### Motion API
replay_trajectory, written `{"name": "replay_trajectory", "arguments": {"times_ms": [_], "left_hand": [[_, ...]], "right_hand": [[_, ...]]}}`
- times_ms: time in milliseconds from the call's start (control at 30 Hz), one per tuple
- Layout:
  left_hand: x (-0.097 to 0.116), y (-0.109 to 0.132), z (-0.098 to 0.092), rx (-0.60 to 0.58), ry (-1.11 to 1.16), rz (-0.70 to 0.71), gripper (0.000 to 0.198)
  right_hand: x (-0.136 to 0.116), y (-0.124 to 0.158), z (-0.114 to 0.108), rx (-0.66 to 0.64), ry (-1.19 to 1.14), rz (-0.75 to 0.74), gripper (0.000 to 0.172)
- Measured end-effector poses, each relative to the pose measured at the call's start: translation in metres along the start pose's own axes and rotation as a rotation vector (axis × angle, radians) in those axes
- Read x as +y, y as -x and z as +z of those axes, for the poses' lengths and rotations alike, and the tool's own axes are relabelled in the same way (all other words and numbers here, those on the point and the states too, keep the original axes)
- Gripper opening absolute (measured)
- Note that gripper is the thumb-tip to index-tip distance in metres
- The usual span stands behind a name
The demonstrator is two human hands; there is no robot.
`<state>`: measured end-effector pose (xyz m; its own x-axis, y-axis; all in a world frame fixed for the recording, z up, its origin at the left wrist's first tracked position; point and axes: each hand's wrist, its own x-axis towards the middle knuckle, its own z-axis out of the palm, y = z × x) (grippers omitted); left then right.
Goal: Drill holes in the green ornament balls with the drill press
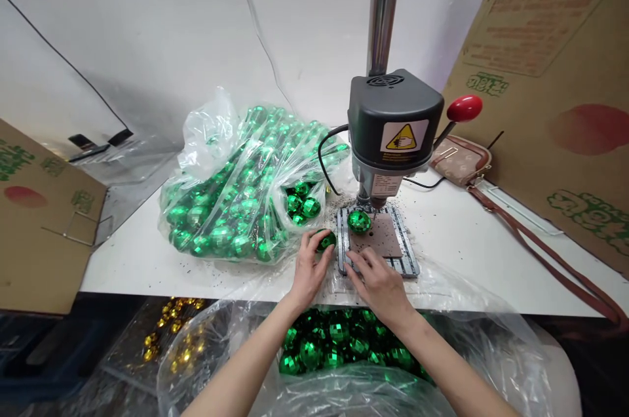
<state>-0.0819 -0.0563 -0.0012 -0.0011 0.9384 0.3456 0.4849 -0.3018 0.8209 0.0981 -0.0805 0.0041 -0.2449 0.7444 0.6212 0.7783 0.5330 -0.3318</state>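
Note:
Between the thumb and fingers of my left hand [310,267] is a shiny green faceted ball [325,241], just left of the drill press base. My right hand [377,280] hovers over the front of the base plate [410,265], fingers apart and holding nothing that I can see. A second green ball [359,221] rests on the brown board [388,237] on that base, beside the drill bit. Above stands the black drill press [397,99] with a red-knobbed lever [464,108].
A clear bag of green balls [236,207] lies open at the left. Below the table edge hangs another bag of green balls [339,338]. Gold balls [171,325] lie lower left. Cardboard boxes [555,76] and a handbag [462,161] flank the right side. Dark shavings litter the table.

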Motion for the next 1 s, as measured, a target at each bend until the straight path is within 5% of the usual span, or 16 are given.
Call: {"name": "replay_trajectory", "arguments": {"times_ms": [167, 333, 533, 733, 867, 1000], "left_hand": [[-0.017, -0.001, 0.000, -0.078, -0.501, 0.212, 0.039], [-0.017, -0.004, 0.011, -0.038, -0.618, 0.295, 0.041], [0.011, -0.019, 0.015, 0.154, -0.478, 0.334, 0.035], [0.038, -0.038, 0.038, -0.151, -0.465, 0.245, 0.043], [0.034, -0.042, 0.042, -0.129, -0.273, 0.141, 0.038], [0.035, -0.040, 0.032, -0.072, 0.135, -0.036, 0.041]], "right_hand": [[0.008, 0.007, -0.013, 0.004, -0.021, -0.056, 0.016], [0.017, 0.021, -0.024, 0.021, -0.038, 0.019, 0.016], [0.021, 0.020, -0.024, 0.048, -0.081, 0.094, 0.017], [0.010, 0.021, -0.018, 0.032, -0.150, 0.093, 0.018], [0.009, 0.028, -0.025, 0.024, -0.189, 0.070, 0.016], [0.028, 0.028, -0.054, 0.064, -0.240, 0.081, 0.013]]}}
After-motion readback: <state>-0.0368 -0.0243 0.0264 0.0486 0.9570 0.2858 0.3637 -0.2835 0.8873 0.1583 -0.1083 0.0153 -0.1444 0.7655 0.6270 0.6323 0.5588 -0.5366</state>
